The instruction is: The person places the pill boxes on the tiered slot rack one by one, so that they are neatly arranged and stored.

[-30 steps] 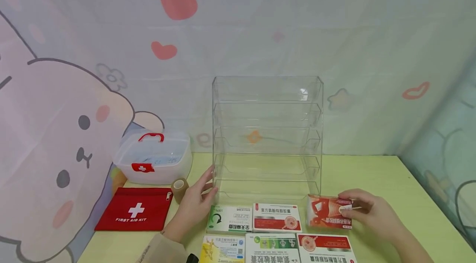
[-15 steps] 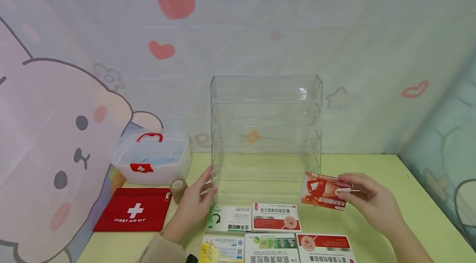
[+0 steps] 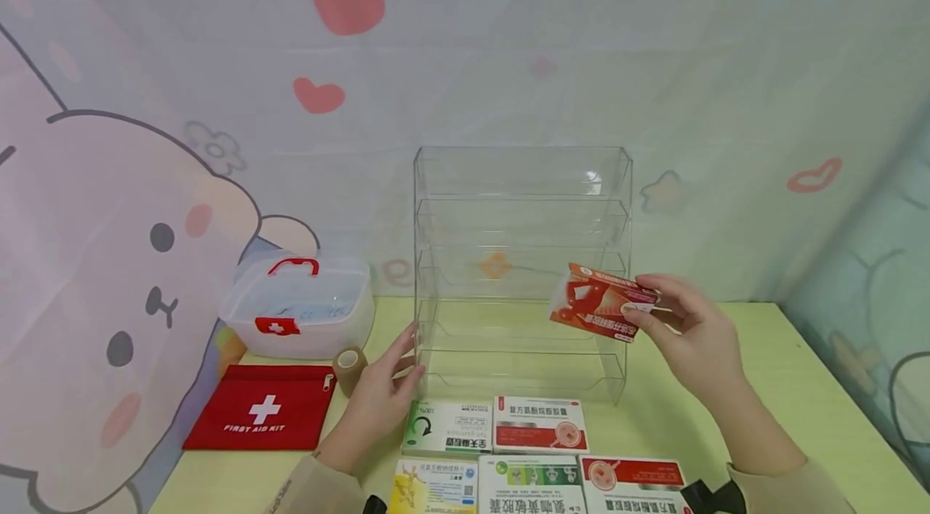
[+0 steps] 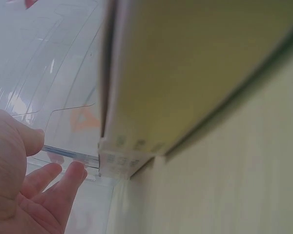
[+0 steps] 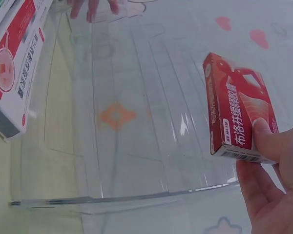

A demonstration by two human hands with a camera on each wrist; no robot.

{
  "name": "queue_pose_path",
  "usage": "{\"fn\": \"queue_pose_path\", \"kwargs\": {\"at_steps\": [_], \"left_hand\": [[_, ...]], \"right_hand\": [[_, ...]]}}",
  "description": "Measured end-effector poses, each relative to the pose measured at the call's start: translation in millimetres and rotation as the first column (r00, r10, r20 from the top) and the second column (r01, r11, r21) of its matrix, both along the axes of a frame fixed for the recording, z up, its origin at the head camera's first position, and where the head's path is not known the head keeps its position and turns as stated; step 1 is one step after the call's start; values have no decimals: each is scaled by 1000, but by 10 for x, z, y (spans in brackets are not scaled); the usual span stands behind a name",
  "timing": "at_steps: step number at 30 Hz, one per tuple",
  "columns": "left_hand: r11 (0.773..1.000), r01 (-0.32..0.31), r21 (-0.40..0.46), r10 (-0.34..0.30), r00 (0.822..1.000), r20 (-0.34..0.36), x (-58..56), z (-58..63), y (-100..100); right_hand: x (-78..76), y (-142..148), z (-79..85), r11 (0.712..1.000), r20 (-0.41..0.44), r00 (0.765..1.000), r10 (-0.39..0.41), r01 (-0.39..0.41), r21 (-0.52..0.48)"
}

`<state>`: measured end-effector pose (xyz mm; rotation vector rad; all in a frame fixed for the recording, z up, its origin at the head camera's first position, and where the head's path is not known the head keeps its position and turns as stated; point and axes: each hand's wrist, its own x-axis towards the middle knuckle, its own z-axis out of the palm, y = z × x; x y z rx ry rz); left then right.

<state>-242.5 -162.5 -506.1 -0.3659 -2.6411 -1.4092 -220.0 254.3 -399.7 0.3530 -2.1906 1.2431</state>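
Note:
A clear tiered rack [image 3: 519, 276] stands upright at the back of the table. My left hand [image 3: 378, 397] holds its lower left side edge; in the left wrist view the thumb and fingers [image 4: 71, 178] lie on either side of the clear panel. Raised in front of the rack's right side, a red medicine box [image 3: 603, 302] is pinched at its right end by my right hand [image 3: 693, 332]. That box [image 5: 241, 109] is tilted, with thumb on its front and fingers underneath, in the right wrist view. Whether it touches the rack I cannot tell.
Several medicine boxes lie in two rows before the rack, among them a green-and-white one [image 3: 448, 427] and a red-and-white one [image 3: 541, 425]. To the left are a red first aid pouch [image 3: 261, 409], a tan bandage roll [image 3: 350, 369] and a translucent case [image 3: 298, 308].
My right hand has lifted the red medicine box off the table, up and to the left toward the rack, tilting it. The left hand has stayed at the rack's side.

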Motion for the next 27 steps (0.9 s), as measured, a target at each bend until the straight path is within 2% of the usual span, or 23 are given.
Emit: {"fn": "queue_pose_path", "kwargs": {"at_steps": [10,19,27], "left_hand": [[1000,4,-6,-5,1000,-13,-17,-42,4],[1000,4,-1,-4,1000,-25,-42,-4,6],[1000,4,-5,-4,1000,-2,-23,-35,67]], "right_hand": [[-373,-330,359,990,-127,991,39,-55,-132],[-682,-599,719,992,-181,981,67,-84,-92],[-906,-745,1041,996,-200,979,44,-58,-62]]}}
